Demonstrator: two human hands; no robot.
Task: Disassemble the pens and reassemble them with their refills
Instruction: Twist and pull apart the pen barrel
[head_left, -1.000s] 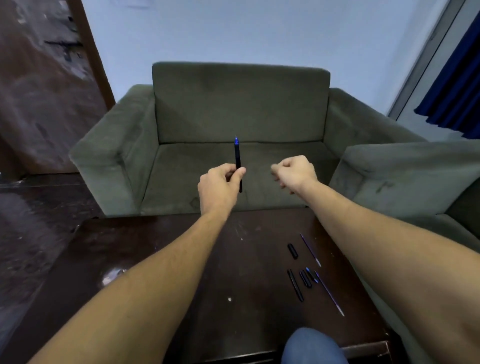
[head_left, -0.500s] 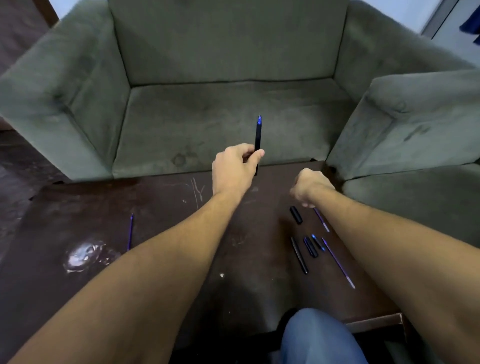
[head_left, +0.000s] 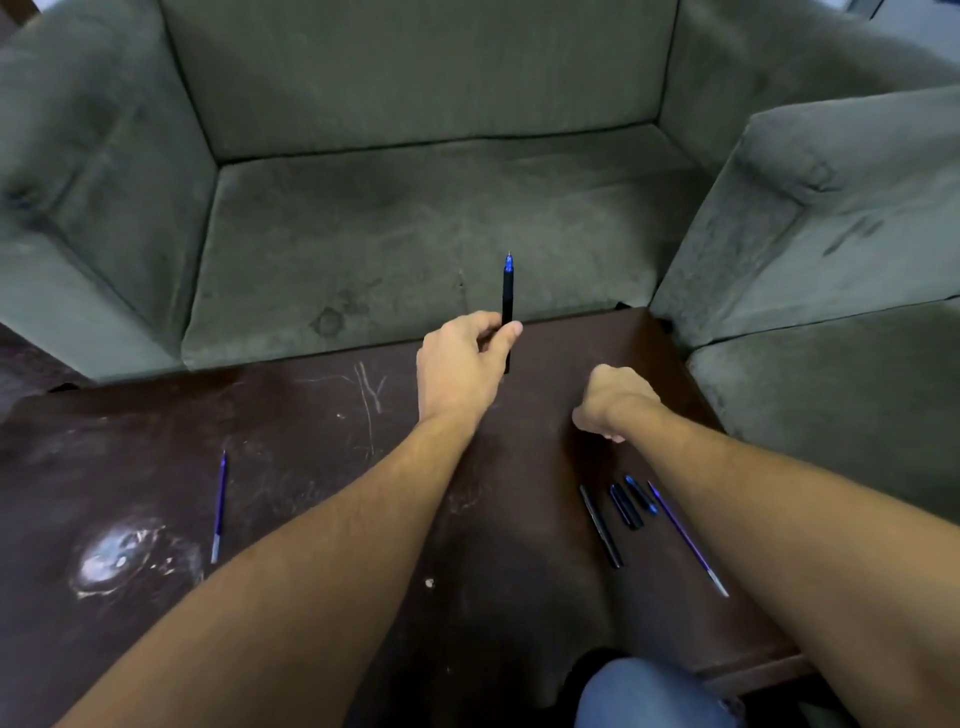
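Observation:
My left hand (head_left: 465, 364) pinches a black pen (head_left: 507, 296) between thumb and fingers and holds it upright, blue tip up, above the far edge of the dark table (head_left: 322, 467). My right hand (head_left: 613, 402) is down at the table with its fingers curled under, and what lies beneath it is hidden. Just near of that hand lie a thin black barrel (head_left: 600, 526), two short black and blue pen pieces (head_left: 629, 503) and a purple refill (head_left: 685, 540). Another purple refill (head_left: 219, 506) lies alone on the table's left side.
A grey-green sofa (head_left: 415, 234) stands right behind the table, and a second sofa's arm (head_left: 810, 218) stands at the right. A white smear (head_left: 119, 561) marks the table's near left. My knee in blue jeans (head_left: 649, 696) shows at the bottom.
My right hand has dropped from beside the pen down to the table, covering the short black piece and a refill there. My view has tilted downward. The left hand still holds the pen upright.

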